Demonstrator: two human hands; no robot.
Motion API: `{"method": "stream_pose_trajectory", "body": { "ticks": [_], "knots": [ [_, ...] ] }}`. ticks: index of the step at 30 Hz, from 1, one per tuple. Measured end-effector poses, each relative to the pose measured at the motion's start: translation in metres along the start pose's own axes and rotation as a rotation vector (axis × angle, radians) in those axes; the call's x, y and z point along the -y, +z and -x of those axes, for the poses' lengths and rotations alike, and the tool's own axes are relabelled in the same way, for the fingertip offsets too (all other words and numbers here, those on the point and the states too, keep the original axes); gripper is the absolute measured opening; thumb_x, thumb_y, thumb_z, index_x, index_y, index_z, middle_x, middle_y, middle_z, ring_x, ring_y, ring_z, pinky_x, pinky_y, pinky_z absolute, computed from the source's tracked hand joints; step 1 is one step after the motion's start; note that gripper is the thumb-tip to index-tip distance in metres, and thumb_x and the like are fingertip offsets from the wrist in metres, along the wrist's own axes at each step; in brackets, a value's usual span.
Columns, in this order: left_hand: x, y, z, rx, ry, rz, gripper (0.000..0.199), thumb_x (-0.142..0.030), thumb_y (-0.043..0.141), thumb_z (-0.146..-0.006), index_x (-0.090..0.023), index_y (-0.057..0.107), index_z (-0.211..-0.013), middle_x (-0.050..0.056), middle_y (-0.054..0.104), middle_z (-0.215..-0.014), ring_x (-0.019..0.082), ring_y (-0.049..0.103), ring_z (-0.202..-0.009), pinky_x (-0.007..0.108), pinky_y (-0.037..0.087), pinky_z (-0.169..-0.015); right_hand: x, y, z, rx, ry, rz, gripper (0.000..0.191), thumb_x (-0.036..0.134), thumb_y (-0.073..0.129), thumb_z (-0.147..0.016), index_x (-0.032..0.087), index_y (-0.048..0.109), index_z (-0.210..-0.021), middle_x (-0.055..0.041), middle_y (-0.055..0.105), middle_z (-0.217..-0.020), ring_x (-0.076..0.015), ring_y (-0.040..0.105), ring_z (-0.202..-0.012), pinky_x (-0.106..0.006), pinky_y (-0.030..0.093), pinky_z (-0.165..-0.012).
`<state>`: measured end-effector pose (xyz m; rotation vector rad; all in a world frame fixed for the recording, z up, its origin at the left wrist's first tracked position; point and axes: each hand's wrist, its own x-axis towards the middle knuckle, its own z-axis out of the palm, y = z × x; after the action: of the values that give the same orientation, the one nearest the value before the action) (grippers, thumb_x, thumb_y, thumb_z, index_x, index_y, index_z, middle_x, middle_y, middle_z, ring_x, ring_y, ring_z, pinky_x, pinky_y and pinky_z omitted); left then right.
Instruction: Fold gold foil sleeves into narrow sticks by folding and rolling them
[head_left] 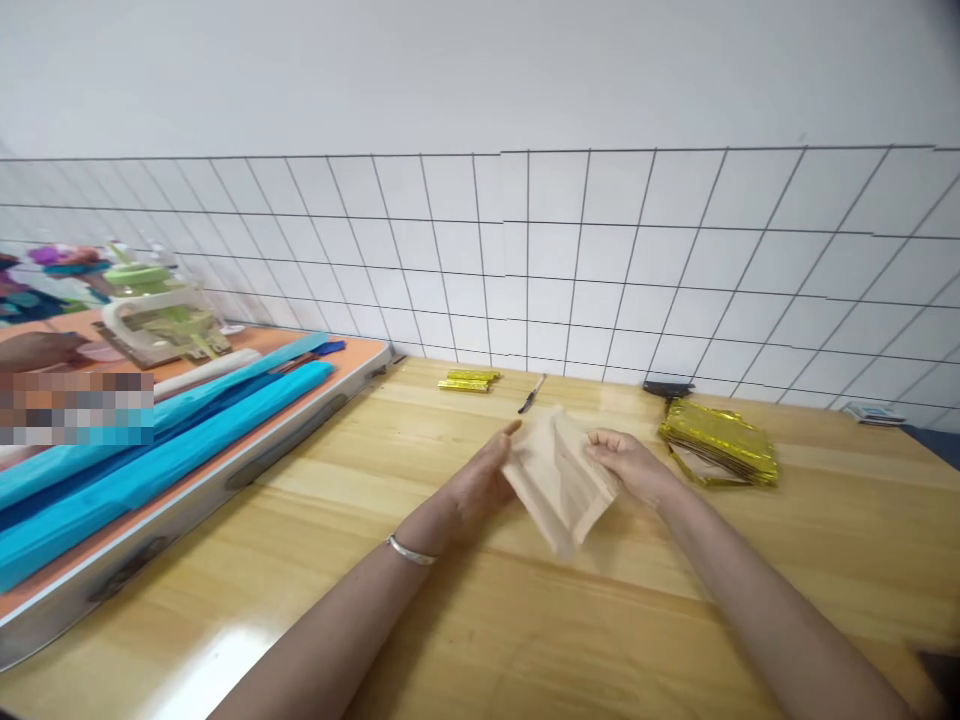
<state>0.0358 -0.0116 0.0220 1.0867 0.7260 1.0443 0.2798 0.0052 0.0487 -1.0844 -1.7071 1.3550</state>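
Observation:
Both hands hold a pale beige bag [556,470], thin and paper-like, tilted above the wooden table and partly blurred. My left hand [486,478] has the bag's left edge, with most of its fingers hidden behind it. At the upper right edge, my right hand [624,458] pinches the bag between thumb and curled fingers. Beyond the bag lies a black-and-white pen [531,395]. Small bundles of gold foil strips [468,380] lie to the left of the pen. A stack of gold-foil-edged packets [718,442] is right of my right hand.
A lower-left orange-topped table [352,352] bears long blue rolls [187,455], a white-handled caddy [169,325] and a green-lidded container [139,278]. Another person's hand [41,350] is there. A black object [667,388] and a small box [874,413] sit near the gridded wall.

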Motion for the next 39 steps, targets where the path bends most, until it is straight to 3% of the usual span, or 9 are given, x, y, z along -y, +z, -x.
{"method": "stream_pose_trajectory", "body": {
  "ticks": [3, 8, 14, 19, 25, 29, 33, 36, 39],
  "knots": [
    [0.015, 0.0, -0.004, -0.044, -0.108, -0.004, 0.062, -0.04, 0.071, -0.068, -0.022, 0.048, -0.122, 0.01, 0.06, -0.107, 0.02, 0.06, -0.088, 0.031, 0.047, -0.075, -0.037, 0.009, -0.012, -0.053, 0.021, 0.159, 0.03, 0.05, 0.055, -0.075, 0.019, 0.056, -0.079, 0.0012, 0.06, -0.068, -0.0152, 0.054, -0.061, -0.026, 0.041, -0.054],
    [0.029, -0.017, -0.014, -0.152, -0.028, -0.308, 0.036, -0.028, 0.071, -0.066, -0.015, 0.061, -0.098, 0.004, 0.062, -0.082, 0.014, 0.056, -0.07, 0.024, 0.044, -0.062, -0.053, 0.008, -0.017, -0.141, -0.003, 0.257, 0.027, 0.046, 0.057, -0.074, 0.024, 0.059, -0.088, 0.0015, 0.063, -0.069, -0.0178, 0.056, -0.063, -0.028, 0.041, -0.055],
    [0.029, -0.024, -0.016, -0.025, 0.025, -0.327, 0.06, -0.017, 0.066, -0.067, -0.023, 0.049, -0.124, 0.003, 0.059, -0.083, 0.011, 0.055, -0.065, 0.022, 0.043, -0.06, -0.045, -0.008, -0.015, -0.419, -0.142, 0.505, 0.03, 0.048, 0.053, -0.077, 0.027, 0.06, -0.098, -0.0011, 0.064, -0.076, -0.0204, 0.058, -0.068, -0.032, 0.044, -0.063],
    [0.026, -0.016, -0.013, 0.058, 0.031, -0.233, 0.073, -0.015, 0.066, -0.067, -0.028, 0.039, -0.134, 0.005, 0.059, -0.093, 0.014, 0.058, -0.075, 0.025, 0.045, -0.065, -0.045, -0.012, -0.013, -0.472, -0.219, 0.459, 0.038, 0.05, 0.051, -0.079, 0.026, 0.057, -0.107, -0.0019, 0.063, -0.079, -0.0183, 0.056, -0.068, -0.031, 0.046, -0.064],
    [0.025, -0.025, -0.017, -0.153, 0.032, -0.082, 0.085, -0.016, 0.067, -0.068, -0.033, 0.024, -0.139, 0.008, 0.055, -0.11, 0.013, 0.058, -0.076, 0.022, 0.046, -0.06, -0.056, -0.023, -0.017, -0.552, -0.29, 0.558, 0.034, 0.037, 0.042, -0.085, 0.026, 0.052, -0.116, -0.0049, 0.062, -0.093, -0.0202, 0.058, -0.078, -0.035, 0.049, -0.071],
    [0.027, -0.035, -0.022, -0.355, 0.029, 0.002, 0.088, -0.016, 0.068, -0.067, -0.029, 0.02, -0.14, 0.01, 0.054, -0.11, 0.012, 0.057, -0.075, 0.021, 0.046, -0.056, -0.057, -0.02, -0.016, -0.472, -0.489, 0.869, 0.049, 0.018, 0.039, -0.081, 0.028, 0.04, -0.13, -0.0078, 0.05, -0.123, -0.0263, 0.047, -0.113, -0.047, 0.039, -0.095],
    [0.027, -0.036, -0.025, -0.37, 0.033, -0.006, 0.09, -0.016, 0.069, -0.066, -0.028, 0.02, -0.14, 0.012, 0.053, -0.114, 0.012, 0.058, -0.074, 0.021, 0.047, -0.056, -0.049, -0.004, -0.011, -0.408, -0.621, 1.104, 0.07, 0.015, 0.049, -0.078, 0.026, 0.021, -0.141, -0.009, 0.027, -0.144, -0.0303, 0.029, -0.129, -0.052, 0.03, -0.103],
    [0.029, -0.032, -0.024, -0.343, 0.046, -0.066, 0.088, -0.017, 0.068, -0.068, -0.028, 0.02, -0.14, 0.012, 0.053, -0.116, 0.011, 0.057, -0.069, 0.021, 0.046, -0.054, -0.048, 0.003, -0.01, -0.312, -0.667, 1.21, 0.068, 0.01, 0.052, -0.076, 0.028, 0.03, -0.138, -0.0072, 0.027, -0.145, -0.0294, 0.027, -0.131, -0.051, 0.03, -0.102],
    [0.029, -0.034, -0.024, -0.286, 0.068, -0.145, 0.083, -0.016, 0.065, -0.069, -0.03, 0.023, -0.139, 0.011, 0.051, -0.122, 0.012, 0.059, -0.075, 0.022, 0.048, -0.059, -0.056, 0.0, -0.013, -0.158, -0.706, 1.248, 0.054, 0.002, 0.049, -0.074, 0.027, 0.053, -0.122, -0.0056, 0.047, -0.133, -0.0254, 0.037, -0.126, -0.046, 0.035, -0.099]
  ]
}}
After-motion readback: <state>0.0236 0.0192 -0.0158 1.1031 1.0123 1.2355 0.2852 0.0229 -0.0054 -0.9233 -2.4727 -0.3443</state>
